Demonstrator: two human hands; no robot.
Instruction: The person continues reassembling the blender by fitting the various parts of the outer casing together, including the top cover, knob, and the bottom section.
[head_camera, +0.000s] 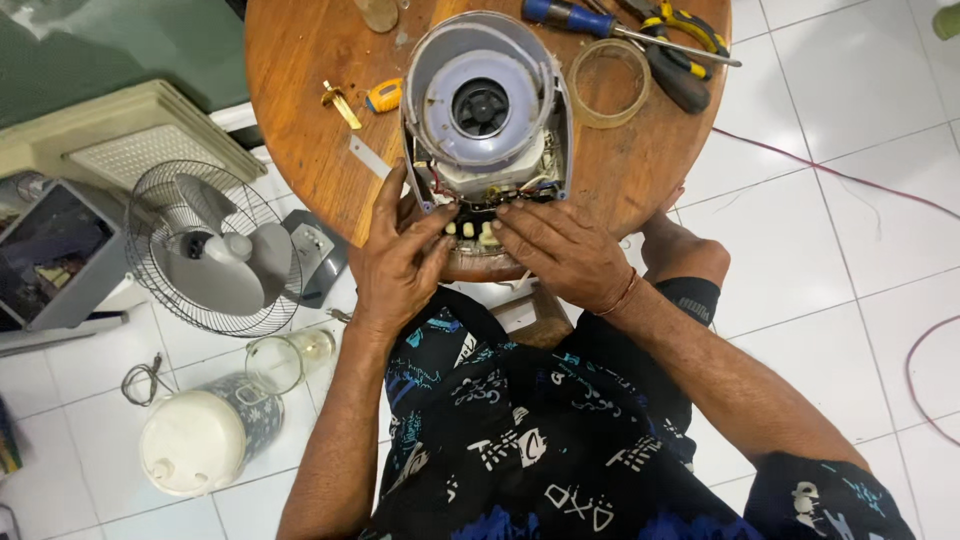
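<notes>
Nearest the camera, the left hand (400, 262) and the right hand (565, 250) meet at the near edge of an opened appliance base (487, 110), which lies on the round wooden tabletop (300, 110) just past the person's lap. The fingers of both hands are spread and pressed on the row of pale push-buttons (468, 230) at the housing's near rim; neither grip is clamped around anything, the fingertips only bear down on the switch strip and the housing edge.

The work looks to be midway. The grey housing is already open, its round lavender motor cover (482, 108) and central black hub exposed, and loose wires (540, 182) show along the near wall by the switches. Nothing covers the opening, so closing up appears still to be done, and the switch strip seems to be the part in hand.

Farther across the tabletop lie a small yellow tool (384, 96), a brass piece (341, 104), a roll of clear tape (609, 82), a blue-handled screwdriver (600, 22) and yellow-handled pliers (690, 40).

On the tiled floor to the left stand a grey fan (212, 250), a glass jar (290, 358) and a white round container (205, 435).
</notes>
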